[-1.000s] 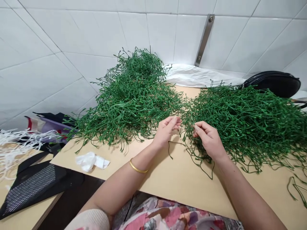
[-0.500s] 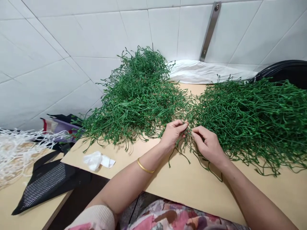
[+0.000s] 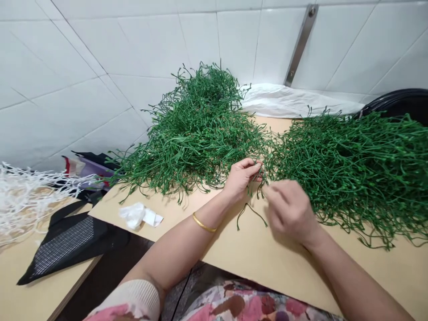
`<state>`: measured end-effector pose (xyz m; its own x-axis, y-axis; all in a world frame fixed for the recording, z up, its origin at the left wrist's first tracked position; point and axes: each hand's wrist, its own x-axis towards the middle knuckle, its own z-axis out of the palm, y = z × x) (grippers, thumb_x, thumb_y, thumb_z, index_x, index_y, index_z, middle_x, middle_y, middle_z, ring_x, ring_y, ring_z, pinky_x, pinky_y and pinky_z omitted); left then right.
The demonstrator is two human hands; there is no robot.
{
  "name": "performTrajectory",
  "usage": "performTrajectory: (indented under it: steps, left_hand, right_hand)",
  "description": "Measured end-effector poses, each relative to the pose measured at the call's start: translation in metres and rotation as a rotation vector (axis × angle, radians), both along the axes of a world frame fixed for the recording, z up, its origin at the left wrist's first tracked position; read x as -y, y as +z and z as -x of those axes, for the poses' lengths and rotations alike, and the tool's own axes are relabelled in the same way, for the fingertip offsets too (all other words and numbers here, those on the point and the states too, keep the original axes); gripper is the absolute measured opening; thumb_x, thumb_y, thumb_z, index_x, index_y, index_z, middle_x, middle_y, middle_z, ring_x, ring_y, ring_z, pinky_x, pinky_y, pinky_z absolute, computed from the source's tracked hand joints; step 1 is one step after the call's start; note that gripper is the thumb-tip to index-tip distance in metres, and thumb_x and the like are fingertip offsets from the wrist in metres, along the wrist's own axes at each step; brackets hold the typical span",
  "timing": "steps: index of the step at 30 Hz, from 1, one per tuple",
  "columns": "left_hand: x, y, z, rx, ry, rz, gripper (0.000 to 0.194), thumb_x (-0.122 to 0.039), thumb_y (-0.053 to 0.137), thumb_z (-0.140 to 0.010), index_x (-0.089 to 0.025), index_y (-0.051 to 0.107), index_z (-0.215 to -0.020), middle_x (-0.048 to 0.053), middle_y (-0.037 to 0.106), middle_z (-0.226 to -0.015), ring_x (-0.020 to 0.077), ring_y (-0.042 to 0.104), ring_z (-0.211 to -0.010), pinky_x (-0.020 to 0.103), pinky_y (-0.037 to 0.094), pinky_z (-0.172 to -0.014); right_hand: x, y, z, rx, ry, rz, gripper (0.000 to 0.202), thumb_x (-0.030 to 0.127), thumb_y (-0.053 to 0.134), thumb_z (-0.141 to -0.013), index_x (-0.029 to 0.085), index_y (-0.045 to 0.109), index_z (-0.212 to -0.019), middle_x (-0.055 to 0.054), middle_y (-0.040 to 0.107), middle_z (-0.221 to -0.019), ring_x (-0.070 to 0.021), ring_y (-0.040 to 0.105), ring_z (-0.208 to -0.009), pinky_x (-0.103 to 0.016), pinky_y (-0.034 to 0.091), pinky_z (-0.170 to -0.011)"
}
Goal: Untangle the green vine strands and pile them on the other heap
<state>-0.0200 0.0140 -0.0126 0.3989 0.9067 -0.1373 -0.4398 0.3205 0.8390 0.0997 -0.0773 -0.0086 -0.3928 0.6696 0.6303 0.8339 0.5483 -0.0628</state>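
Note:
My left hand [image 3: 241, 176], with a gold bangle on the wrist, pinches a few thin green cords [image 3: 254, 165] between thumb and fingers; short ends hang below it. Just to the right, my right hand [image 3: 289, 209] is closed and slightly blurred, its fingertips at the end of a green cord by the left hand. A loose cord [image 3: 246, 206] lies curved on the table under the left hand. Behind both hands spread two tangled heaps of green cords with knotted ends, the left heap [image 3: 200, 129] and the right heap [image 3: 354, 174].
A crumpled white tissue [image 3: 135, 216] lies near the front left edge of the tan tabletop [image 3: 230, 249]. White cords [image 3: 23, 205] and a black mesh piece [image 3: 63, 243] rest on a lower surface at left. White cloth [image 3: 287, 100] and a black rounded object [image 3: 401, 102] lie by the tiled wall.
My right hand has curled tighter and come slightly down and toward me. Cords that hung below it are out of sight. The left hand keeps its pinch. The view has shifted a little.

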Motion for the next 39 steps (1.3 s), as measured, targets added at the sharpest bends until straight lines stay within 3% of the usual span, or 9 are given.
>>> performTrajectory:
  steps: [3, 8, 13, 17, 20, 29, 35, 37, 39]
  left_hand:
    - [-0.002, 0.007, 0.005, 0.041, -0.046, 0.008, 0.02, -0.022, 0.068, -0.062, -0.013, 0.053, -0.071, 0.002, 0.062, -0.07, 0.0106, 0.06, -0.06, 0.021, 0.046, -0.054]
    - [-0.009, 0.026, 0.018, 0.17, -0.045, 0.097, 0.007, -0.015, 0.058, -0.072, -0.012, 0.054, -0.076, 0.003, 0.062, -0.068, 0.0105, 0.061, -0.058, 0.02, 0.047, -0.053]
    - [-0.016, 0.04, 0.029, 0.338, -0.019, 0.266, 0.009, -0.013, 0.046, -0.08, -0.012, 0.053, -0.076, 0.003, 0.063, -0.071, 0.0089, 0.062, -0.062, 0.018, 0.049, -0.056]
    - [-0.012, 0.038, 0.027, 0.335, -0.024, 0.139, 0.004, -0.014, 0.052, -0.077, -0.012, 0.054, -0.075, 0.005, 0.065, -0.08, 0.0145, 0.064, -0.08, 0.026, 0.051, -0.073]
    - [-0.004, 0.03, 0.019, 0.266, -0.069, 0.017, 0.006, -0.016, 0.059, -0.073, -0.012, 0.055, -0.075, 0.006, 0.065, -0.082, 0.016, 0.062, -0.084, 0.032, 0.049, -0.08]
    - [0.006, 0.01, 0.003, 0.129, -0.135, 0.115, 0.02, -0.016, 0.072, -0.057, -0.013, 0.054, -0.067, -0.001, 0.06, -0.072, 0.0071, 0.056, -0.062, 0.022, 0.046, -0.063]
    - [0.006, 0.007, 0.0, 0.047, -0.097, 0.032, 0.022, -0.019, 0.073, -0.056, -0.012, 0.053, -0.062, -0.004, 0.055, -0.064, 0.0018, 0.044, -0.049, 0.018, 0.037, -0.051]
    - [0.007, 0.005, -0.003, 0.031, -0.068, -0.01, 0.021, -0.021, 0.072, -0.056, -0.012, 0.054, -0.064, -0.004, 0.055, -0.062, 0.0016, 0.042, -0.048, 0.018, 0.034, -0.049]
    - [0.008, 0.003, -0.004, 0.03, -0.044, -0.052, 0.021, -0.023, 0.072, -0.057, -0.012, 0.055, -0.064, -0.003, 0.056, -0.064, 0.002, 0.043, -0.049, 0.018, 0.033, -0.05]
  right_hand:
    - [0.013, 0.0, 0.021, 0.22, 0.239, 0.108, 0.025, 0.017, 0.045, -0.077, 0.013, 0.056, -0.099, -0.011, 0.056, -0.088, -0.0219, 0.047, -0.085, -0.039, 0.037, -0.072]
    - [0.016, -0.009, 0.037, 0.397, 0.268, 0.23, 0.023, 0.018, 0.044, -0.078, 0.013, 0.057, -0.096, -0.012, 0.057, -0.094, -0.0213, 0.047, -0.085, -0.041, 0.036, -0.079]
    - [-0.008, -0.018, 0.01, 0.431, -0.008, 0.174, 0.035, 0.013, 0.041, -0.079, 0.01, 0.053, -0.112, -0.015, 0.054, -0.113, -0.0262, 0.042, -0.108, -0.046, 0.025, -0.096]
    - [-0.028, -0.021, -0.021, 0.455, -0.299, 0.21, 0.037, 0.011, 0.039, -0.079, 0.008, 0.052, -0.114, -0.016, 0.054, -0.115, -0.027, 0.041, -0.111, -0.045, 0.021, -0.098]
    - [-0.037, -0.021, -0.034, 0.439, -0.355, 0.208, 0.037, 0.01, 0.038, -0.079, 0.009, 0.052, -0.113, -0.015, 0.055, -0.112, -0.0259, 0.042, -0.109, -0.044, 0.021, -0.098]
    - [-0.04, -0.022, -0.041, 0.114, -0.277, 0.066, 0.025, 0.016, 0.044, -0.08, 0.014, 0.059, -0.099, -0.012, 0.056, -0.103, -0.0221, 0.045, -0.1, -0.033, 0.037, -0.083]
    - [-0.027, 0.0, -0.029, -0.179, -0.308, -0.065, 0.016, 0.019, 0.046, -0.081, 0.016, 0.06, -0.087, -0.007, 0.06, -0.083, -0.0192, 0.05, -0.082, -0.032, 0.038, -0.074]
    - [-0.021, 0.009, -0.021, -0.375, -0.25, 0.016, 0.016, 0.022, 0.045, -0.082, 0.016, 0.057, -0.073, -0.004, 0.055, -0.07, -0.0142, 0.05, -0.068, -0.027, 0.038, -0.065]
    - [-0.016, 0.014, -0.012, -0.528, -0.205, 0.204, 0.022, 0.028, 0.048, -0.081, 0.016, 0.053, -0.064, 0.001, 0.048, -0.058, -0.0097, 0.042, -0.055, -0.024, 0.034, -0.054]
